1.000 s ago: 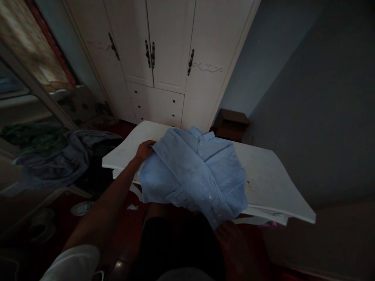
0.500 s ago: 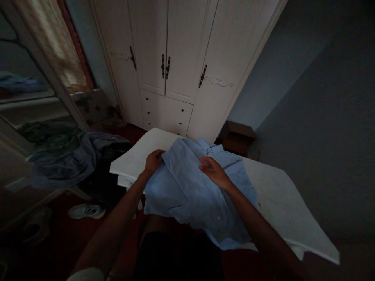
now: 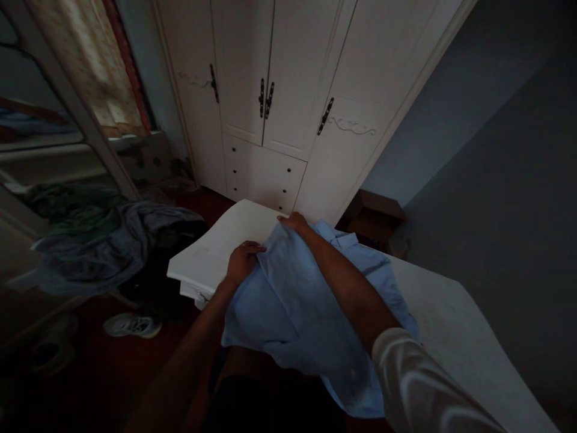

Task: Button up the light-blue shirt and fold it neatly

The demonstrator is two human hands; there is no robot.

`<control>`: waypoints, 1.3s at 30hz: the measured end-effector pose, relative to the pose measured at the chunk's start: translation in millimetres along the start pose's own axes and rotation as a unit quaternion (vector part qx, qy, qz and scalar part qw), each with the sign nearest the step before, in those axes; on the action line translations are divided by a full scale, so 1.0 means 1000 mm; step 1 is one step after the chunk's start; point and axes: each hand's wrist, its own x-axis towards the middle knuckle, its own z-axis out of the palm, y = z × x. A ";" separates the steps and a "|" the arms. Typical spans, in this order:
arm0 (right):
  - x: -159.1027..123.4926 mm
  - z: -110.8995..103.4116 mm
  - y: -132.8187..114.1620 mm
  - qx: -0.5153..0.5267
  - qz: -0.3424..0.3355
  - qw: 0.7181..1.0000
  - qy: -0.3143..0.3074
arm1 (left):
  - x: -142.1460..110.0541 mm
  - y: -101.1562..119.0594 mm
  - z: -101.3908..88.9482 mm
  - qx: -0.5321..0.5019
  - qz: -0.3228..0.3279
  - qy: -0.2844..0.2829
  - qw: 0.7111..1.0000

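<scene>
A light blue button-up shirt (image 3: 288, 288) lies across the white table (image 3: 207, 240), partly folded over, with its lower part hanging off the near edge. Its collar points toward the wardrobe. My left hand (image 3: 244, 260) is closed on the shirt's folded left edge. Farther up that fold, my right hand (image 3: 294, 221) grips the shirt near the far edge of the table. My right forearm crosses over the cloth and hides part of its front.
A white wardrobe (image 3: 288, 78) with dark handles stands behind the table. Piled clothes (image 3: 112, 240) lie at the left, above a white shoe (image 3: 132, 325) on the red floor. A brown box-like piece of furniture (image 3: 383, 207) sits by the right wall.
My right hand has moved left and away from me, from above the shirt's front to its far folded edge, and has taken hold there. My left hand stays at the left edge.
</scene>
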 end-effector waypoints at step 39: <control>0.038 0.004 0.020 0.294 0.121 0.944 -0.086 | 0.029 0.026 -0.025 0.029 -0.238 -0.126 0.963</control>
